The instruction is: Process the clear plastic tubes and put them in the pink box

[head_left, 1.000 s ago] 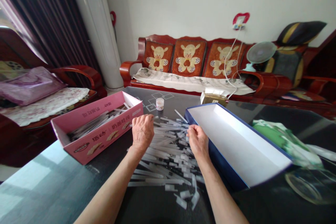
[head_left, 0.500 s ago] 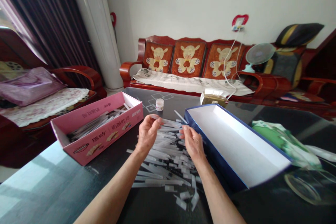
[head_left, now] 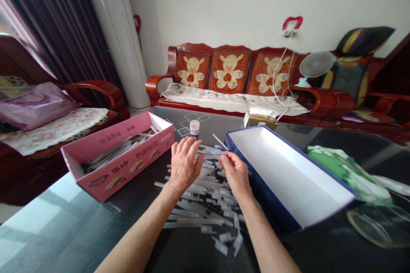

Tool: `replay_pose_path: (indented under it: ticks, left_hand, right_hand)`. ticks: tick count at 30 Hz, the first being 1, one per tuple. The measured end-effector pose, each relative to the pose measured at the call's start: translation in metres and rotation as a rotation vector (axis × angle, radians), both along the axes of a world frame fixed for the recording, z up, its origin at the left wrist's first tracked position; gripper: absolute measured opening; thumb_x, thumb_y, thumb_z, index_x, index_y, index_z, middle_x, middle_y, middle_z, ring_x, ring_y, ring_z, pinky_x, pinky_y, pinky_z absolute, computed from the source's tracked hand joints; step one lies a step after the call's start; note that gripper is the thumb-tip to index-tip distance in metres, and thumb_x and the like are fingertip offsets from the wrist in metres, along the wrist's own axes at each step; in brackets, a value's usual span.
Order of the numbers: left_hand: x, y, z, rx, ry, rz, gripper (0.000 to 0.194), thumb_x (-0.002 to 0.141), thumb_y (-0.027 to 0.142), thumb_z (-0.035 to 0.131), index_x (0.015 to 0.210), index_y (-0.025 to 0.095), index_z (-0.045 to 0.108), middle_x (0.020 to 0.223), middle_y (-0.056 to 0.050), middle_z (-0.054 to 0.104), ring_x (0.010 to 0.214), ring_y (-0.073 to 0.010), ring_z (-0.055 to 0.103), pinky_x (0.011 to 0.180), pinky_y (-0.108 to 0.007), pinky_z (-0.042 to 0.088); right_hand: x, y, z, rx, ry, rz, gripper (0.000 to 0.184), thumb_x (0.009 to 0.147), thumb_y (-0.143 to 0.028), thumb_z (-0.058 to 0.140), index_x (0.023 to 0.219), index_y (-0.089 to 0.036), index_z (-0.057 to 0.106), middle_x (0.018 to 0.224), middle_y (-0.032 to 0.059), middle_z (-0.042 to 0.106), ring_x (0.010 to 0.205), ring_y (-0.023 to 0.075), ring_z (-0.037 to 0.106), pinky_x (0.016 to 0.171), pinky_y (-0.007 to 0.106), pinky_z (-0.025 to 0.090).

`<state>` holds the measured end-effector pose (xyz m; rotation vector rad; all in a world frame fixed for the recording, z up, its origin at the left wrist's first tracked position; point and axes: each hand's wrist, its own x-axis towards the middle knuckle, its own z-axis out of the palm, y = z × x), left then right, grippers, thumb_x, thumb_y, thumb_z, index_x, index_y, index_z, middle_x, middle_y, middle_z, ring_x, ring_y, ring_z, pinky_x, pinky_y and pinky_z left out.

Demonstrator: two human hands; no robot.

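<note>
A loose pile of frosted, translucent plastic sticks (head_left: 192,223) and small cap-like pieces (head_left: 226,237) lies on the dark table between my arms. Over its far left part, my left hand (head_left: 185,163) is open, fingers stretched forward and thumb apart, with nothing visible in it. My right hand (head_left: 235,171) is closed in a pinch at the pile's right side, near the blue box; what its fingertips hold is too small to make out. To the left, a pink cardboard box (head_left: 134,165) contains many thin dark-and-clear sticks (head_left: 117,152).
An open blue box with a white inside (head_left: 288,175) stands to the right. Beyond my left hand is a small white jar (head_left: 194,127). A tissue box (head_left: 261,120) sits at the back, and a green-and-white plastic packet (head_left: 346,172) at the right. A wooden sofa (head_left: 221,47) stands behind.
My left hand has opened from a pinch and turned palm down; the pale piece at its fingertips no longer shows. My right hand's fingers have drawn together, staying nearly in place.
</note>
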<state>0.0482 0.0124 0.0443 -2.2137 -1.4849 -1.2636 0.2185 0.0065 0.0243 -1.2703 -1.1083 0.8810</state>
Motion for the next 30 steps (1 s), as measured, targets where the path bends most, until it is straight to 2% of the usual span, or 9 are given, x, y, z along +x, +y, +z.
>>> replay_pose_path:
  ticks: [3, 6, 11, 16, 22, 27, 28, 30]
  left_hand:
    - [0.007, -0.005, -0.001, -0.052, 0.206, -0.093, 0.026, 0.093, 0.031, 0.047, 0.112, 0.019, 0.060, 0.107, -0.009, 0.067, 0.099, -0.0232, 0.059, 0.089, -0.038, 0.043]
    - [0.014, -0.008, -0.007, -0.108, 0.241, -0.097, 0.025, 0.096, 0.027, 0.040, 0.105, 0.018, 0.062, 0.086, -0.006, 0.066, 0.080, -0.0186, 0.059, 0.072, -0.029, 0.046]
    - [0.021, -0.011, -0.017, -0.071, 0.145, -0.138, 0.023, 0.096, 0.023, 0.040, 0.107, 0.020, 0.060, 0.089, -0.006, 0.063, 0.083, -0.0169, 0.058, 0.073, -0.026, 0.047]
    - [0.027, -0.012, -0.020, -0.158, -0.027, -0.203, 0.022, 0.096, 0.027, 0.041, 0.088, 0.017, 0.060, 0.074, -0.003, 0.061, 0.069, -0.0131, 0.058, 0.065, -0.022, 0.043]
    - [0.021, -0.011, -0.006, -0.488, -0.273, -0.416, 0.029, 0.092, 0.029, 0.044, 0.071, 0.017, 0.060, 0.059, 0.002, 0.055, 0.054, -0.0072, 0.047, 0.055, -0.018, 0.035]
    - [0.013, -0.008, 0.003, -0.877, -0.499, -0.618, 0.037, 0.089, 0.040, 0.044, 0.064, 0.015, 0.057, 0.053, 0.003, 0.051, 0.044, -0.0065, 0.038, 0.044, -0.019, 0.030]
    - [0.014, -0.008, 0.003, -0.900, -0.514, -0.620, 0.036, 0.089, 0.040, 0.044, 0.066, 0.015, 0.057, 0.054, 0.003, 0.052, 0.044, -0.0068, 0.039, 0.044, -0.019, 0.031]
    - [0.018, -0.010, 0.004, -0.830, -0.489, -0.532, 0.030, 0.088, 0.037, 0.046, 0.073, 0.015, 0.062, 0.057, 0.002, 0.056, 0.047, -0.0080, 0.045, 0.048, -0.019, 0.034]
  right_hand:
    - [-0.005, -0.002, 0.002, -0.014, 0.044, 0.067, 0.038, 0.072, -0.049, 0.066, 0.095, -0.019, 0.068, 0.071, 0.0035, 0.069, 0.069, 0.0204, 0.066, 0.052, 0.025, 0.047]
    - [-0.010, -0.003, 0.003, -0.040, 0.214, 0.088, 0.042, 0.067, -0.048, 0.072, 0.096, -0.018, 0.067, 0.073, 0.0031, 0.069, 0.069, 0.0199, 0.065, 0.051, 0.025, 0.047]
    - [-0.015, -0.003, 0.005, -0.136, 0.506, 0.117, 0.037, 0.062, -0.046, 0.078, 0.085, -0.018, 0.067, 0.078, 0.0025, 0.070, 0.069, 0.0169, 0.065, 0.051, 0.023, 0.046]
    - [-0.013, -0.004, 0.008, -0.061, 0.521, 0.094, 0.029, 0.065, -0.043, 0.077, 0.078, -0.019, 0.070, 0.080, 0.0024, 0.071, 0.073, 0.0157, 0.063, 0.058, 0.024, 0.047]
    - [-0.008, -0.001, 0.001, -0.001, 0.482, 0.149, 0.026, 0.069, -0.045, 0.075, 0.081, -0.021, 0.072, 0.084, 0.0017, 0.072, 0.078, 0.0176, 0.064, 0.069, 0.029, 0.050]
    - [-0.007, -0.002, 0.001, 0.033, 0.527, 0.253, 0.025, 0.070, -0.042, 0.076, 0.083, -0.021, 0.072, 0.082, 0.0016, 0.072, 0.077, 0.0171, 0.064, 0.074, 0.032, 0.053]
    - [-0.009, -0.002, 0.002, 0.030, 0.558, 0.262, 0.027, 0.069, -0.042, 0.077, 0.085, -0.021, 0.072, 0.082, 0.0017, 0.072, 0.076, 0.0168, 0.065, 0.073, 0.032, 0.053]
    - [-0.012, -0.002, 0.004, -0.003, 0.645, 0.242, 0.031, 0.067, -0.040, 0.079, 0.090, -0.021, 0.071, 0.083, 0.0015, 0.073, 0.075, 0.0159, 0.065, 0.069, 0.029, 0.054]
